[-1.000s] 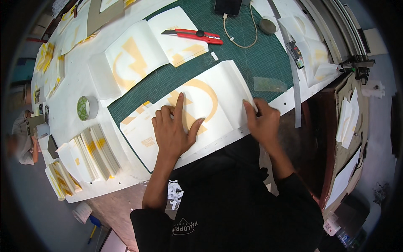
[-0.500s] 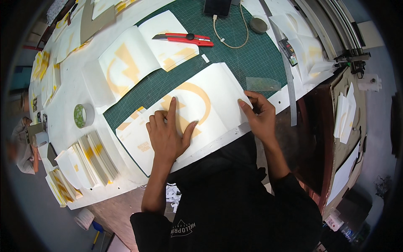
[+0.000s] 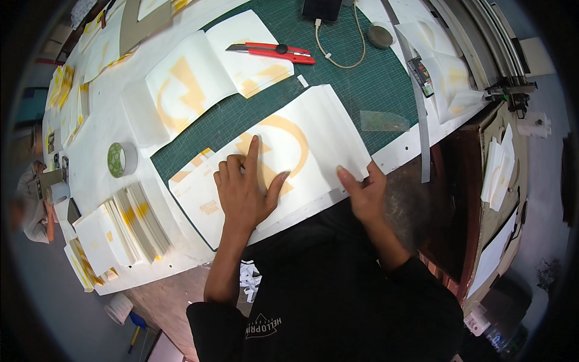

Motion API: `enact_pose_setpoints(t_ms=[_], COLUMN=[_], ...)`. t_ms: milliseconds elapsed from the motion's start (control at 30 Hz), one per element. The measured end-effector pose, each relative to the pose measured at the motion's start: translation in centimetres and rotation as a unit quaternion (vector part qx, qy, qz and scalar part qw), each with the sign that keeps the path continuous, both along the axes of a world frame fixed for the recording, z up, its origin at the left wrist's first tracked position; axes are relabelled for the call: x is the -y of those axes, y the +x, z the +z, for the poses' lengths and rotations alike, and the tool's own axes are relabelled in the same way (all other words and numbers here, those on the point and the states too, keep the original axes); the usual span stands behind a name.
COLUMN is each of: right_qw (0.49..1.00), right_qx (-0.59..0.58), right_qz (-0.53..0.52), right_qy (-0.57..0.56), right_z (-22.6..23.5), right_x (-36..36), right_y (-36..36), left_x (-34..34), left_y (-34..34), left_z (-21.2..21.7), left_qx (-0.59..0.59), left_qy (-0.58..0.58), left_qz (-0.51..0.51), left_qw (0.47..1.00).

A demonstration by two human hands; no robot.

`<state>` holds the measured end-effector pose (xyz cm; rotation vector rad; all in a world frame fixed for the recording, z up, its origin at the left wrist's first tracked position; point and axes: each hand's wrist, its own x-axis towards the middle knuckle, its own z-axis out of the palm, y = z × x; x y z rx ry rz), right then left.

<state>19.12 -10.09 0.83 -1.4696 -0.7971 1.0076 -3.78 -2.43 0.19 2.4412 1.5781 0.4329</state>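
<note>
A folded white paper cover (image 3: 338,133) printed with pale orange shapes lies over the front of the green cutting mat (image 3: 386,78). My left hand (image 3: 244,190) rests flat on its printed part, index finger and thumb stretched apart. At the cover's near right corner, my right hand (image 3: 369,192) grips the edge, thumb on top and the other fingers over the side and partly hidden. Beyond it a second printed cover (image 3: 187,84) lies spread out. A red utility knife (image 3: 271,52) rests on that one, its blade end pointing left.
Left of the mat are a tape roll (image 3: 122,160) and a row of stacked booklets (image 3: 136,226). A phone (image 3: 319,9) with a white cable, a round grey object (image 3: 380,36) and a steel ruler (image 3: 416,102) lie at the far right. Another person (image 3: 36,205) sits at far left.
My right hand has slid down the cover's right edge toward me, to its near corner. My left hand stays on the print. The whole view has shifted slightly.
</note>
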Motion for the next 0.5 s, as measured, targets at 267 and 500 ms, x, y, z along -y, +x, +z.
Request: enact_pose_setpoints(t_ms=[267,500], right_qw=[0.852,0.813], right_qx=[0.452,0.499], right_qz=[0.196,0.258], right_qy=[0.178,0.155], right_z=[-1.0,-1.0], right_x=[-0.6,-0.3], right_y=[-2.4,-3.3], left_x=[-0.2,0.1], left_y=[-0.1,-0.8], left_z=[-0.2,-0.8], left_qx=[0.029,0.108], left_qy=[0.032,-0.007], left_qz=[-0.007,-0.017], left_qw=[0.999,0.994])
